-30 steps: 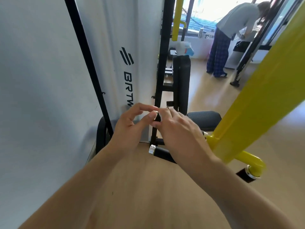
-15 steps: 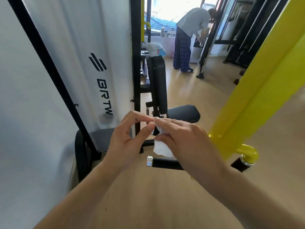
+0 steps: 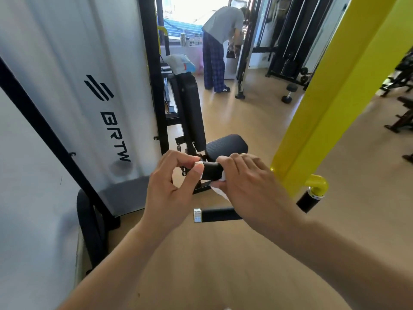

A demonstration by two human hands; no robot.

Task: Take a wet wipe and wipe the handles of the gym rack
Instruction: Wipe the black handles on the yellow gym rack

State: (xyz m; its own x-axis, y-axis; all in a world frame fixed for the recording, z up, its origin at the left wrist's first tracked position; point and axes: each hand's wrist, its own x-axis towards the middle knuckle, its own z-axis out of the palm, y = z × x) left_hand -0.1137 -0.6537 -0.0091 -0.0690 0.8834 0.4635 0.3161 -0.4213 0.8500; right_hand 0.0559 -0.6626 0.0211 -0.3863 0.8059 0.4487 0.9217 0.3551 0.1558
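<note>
A short black handle (image 3: 211, 173) of the gym rack runs level between my two hands. My left hand (image 3: 172, 186) pinches its silver-capped left end between thumb and forefinger. My right hand (image 3: 252, 184) is closed over the handle's right part with a white wet wipe (image 3: 218, 191) under the palm; only a crumpled edge of the wipe shows below the fingers. A second black handle (image 3: 220, 215) with a chrome cap lies lower, partly hidden by my right wrist. A third handle (image 3: 309, 200) sticks out of the yellow arm (image 3: 317, 183) on the right.
A thick yellow beam (image 3: 335, 90) slants up on the right. A white BRTW panel (image 3: 89, 86) and a black post (image 3: 154, 86) stand to the left. Behind my hands are a black seat (image 3: 228, 143) and a back pad (image 3: 192, 108) with a wipe pack (image 3: 181, 63) on top. A person (image 3: 220, 41) bends over far back, and a dumbbell (image 3: 289, 92) lies on the floor.
My right hand has brought the wipe up from hanging loose onto the upper handle. My left hand has shifted to the handle's end. The view has swung slightly.
</note>
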